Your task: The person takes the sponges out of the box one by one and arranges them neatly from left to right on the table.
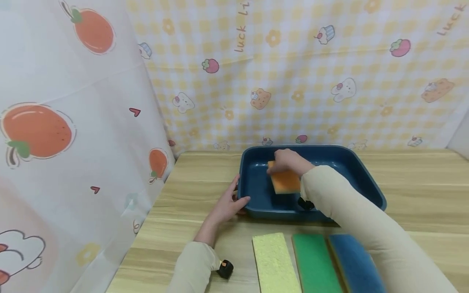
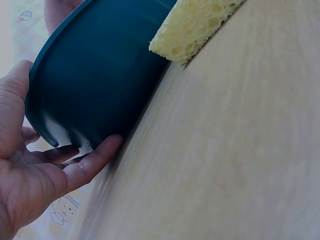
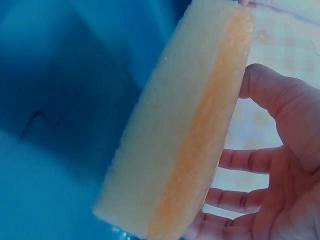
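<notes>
A dark blue rectangular basin (image 1: 256, 191) stands on the wooden table, close to the back cloth. My left hand (image 1: 225, 206) holds its near left corner, the thumb at the rim and the other fingers along the outer wall. Inside the basin my right hand (image 1: 289, 159) grips an orange sponge (image 1: 287, 184). The right wrist view shows this sponge (image 3: 165, 130) as two layers, one pale and one orange, with the thumb and fingers on the orange side. Whether its lower end touches the basin floor I cannot tell.
In front of the basin lie three sponges: a yellow one (image 1: 275, 260), a green one (image 1: 316, 262) and a blue one (image 1: 355, 260), partly under my right sleeve. A patterned cloth (image 1: 293, 81) hangs behind the table (image 1: 198, 179), and another cloth (image 1: 73, 142) on the left.
</notes>
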Demonstrator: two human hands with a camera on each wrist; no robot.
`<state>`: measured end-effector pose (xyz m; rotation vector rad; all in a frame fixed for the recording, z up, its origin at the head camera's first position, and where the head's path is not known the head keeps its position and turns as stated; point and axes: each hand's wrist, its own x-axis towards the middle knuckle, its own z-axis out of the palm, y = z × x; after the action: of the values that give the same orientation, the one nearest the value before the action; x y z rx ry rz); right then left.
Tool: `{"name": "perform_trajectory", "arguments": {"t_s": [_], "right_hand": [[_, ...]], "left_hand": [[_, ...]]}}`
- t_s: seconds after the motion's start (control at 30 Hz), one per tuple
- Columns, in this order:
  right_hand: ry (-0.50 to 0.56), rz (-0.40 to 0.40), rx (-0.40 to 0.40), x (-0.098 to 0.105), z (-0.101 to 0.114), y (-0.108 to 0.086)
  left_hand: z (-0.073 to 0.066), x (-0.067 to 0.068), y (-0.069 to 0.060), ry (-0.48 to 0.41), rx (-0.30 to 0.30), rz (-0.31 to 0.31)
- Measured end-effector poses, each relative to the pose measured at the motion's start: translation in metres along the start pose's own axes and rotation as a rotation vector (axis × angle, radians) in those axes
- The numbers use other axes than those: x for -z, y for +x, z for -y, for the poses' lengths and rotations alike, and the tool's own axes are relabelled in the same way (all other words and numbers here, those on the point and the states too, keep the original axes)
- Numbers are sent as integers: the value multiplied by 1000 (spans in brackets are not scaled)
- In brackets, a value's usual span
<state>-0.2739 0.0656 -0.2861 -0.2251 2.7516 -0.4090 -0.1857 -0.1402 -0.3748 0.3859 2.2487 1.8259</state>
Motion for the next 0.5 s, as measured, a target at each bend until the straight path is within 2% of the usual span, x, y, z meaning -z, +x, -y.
{"name": "perform_trajectory", "arguments": {"t_s": [0.1,0.23,0.4,0.5], "right_hand": [[2,-3,10,3,-6,-8],[-41,-24,52,5,-15,-19],[-97,-60,92,4,-26,-35],[-105,-77,85,5,-33,-46]], "left_hand": [[-11,-1,-5,7,1,4],[-13,-2,-6,18,15,-4],[-10,-2,-4,19,22,-11],[2,-1,2,22,25,-19]]}}
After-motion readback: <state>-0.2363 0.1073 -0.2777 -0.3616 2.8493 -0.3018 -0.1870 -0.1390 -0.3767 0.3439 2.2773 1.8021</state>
